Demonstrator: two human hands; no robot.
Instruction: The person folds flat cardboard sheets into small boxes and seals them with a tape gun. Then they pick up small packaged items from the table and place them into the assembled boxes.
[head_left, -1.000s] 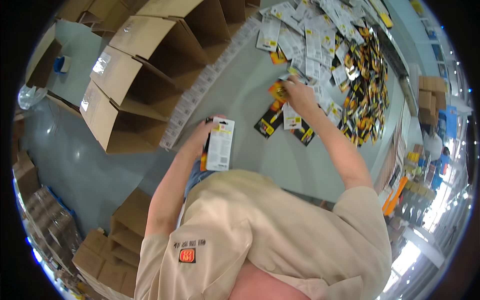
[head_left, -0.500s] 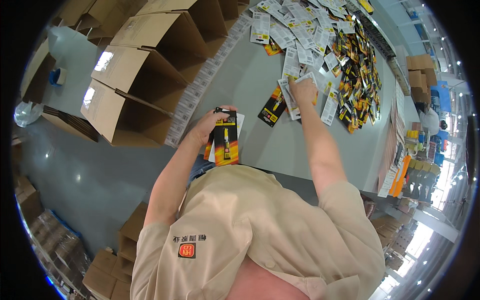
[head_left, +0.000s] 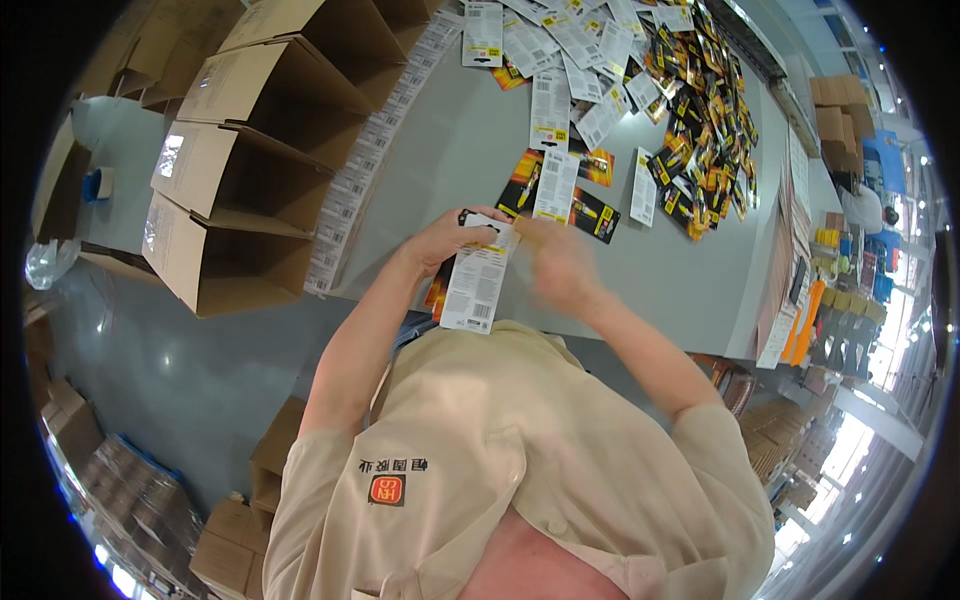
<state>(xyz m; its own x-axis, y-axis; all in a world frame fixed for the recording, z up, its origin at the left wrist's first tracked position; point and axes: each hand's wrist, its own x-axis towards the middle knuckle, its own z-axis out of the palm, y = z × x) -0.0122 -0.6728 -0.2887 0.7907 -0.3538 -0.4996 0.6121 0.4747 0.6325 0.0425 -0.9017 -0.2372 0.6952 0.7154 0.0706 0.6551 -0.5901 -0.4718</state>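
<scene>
My left hand (head_left: 443,243) grips a small stack of flat blister cards (head_left: 478,285) at the table's near edge. A white printed back is uppermost; an orange-and-black front peeks out below it on the left. Beside the stack's upper right corner is my right hand (head_left: 562,268), smeared by motion, its fingertips close to or on the top card. I cannot make out whether it grips anything. Just beyond the hands, several loose cards lie overlapped: a white-backed card (head_left: 555,185) and a black-and-orange card (head_left: 595,214) among them.
A big heap of black-and-orange cards (head_left: 700,130) covers the table's far right, with white-backed cards (head_left: 570,40) spread beside it. Open cardboard boxes (head_left: 255,255) stand in a row on the left, along a strip of printed labels (head_left: 345,190). The grey tabletop (head_left: 680,290) extends right.
My right hand has come back from the loose cards to the stack in my left hand. A white card back now tops the stack, where a black-and-orange front was.
</scene>
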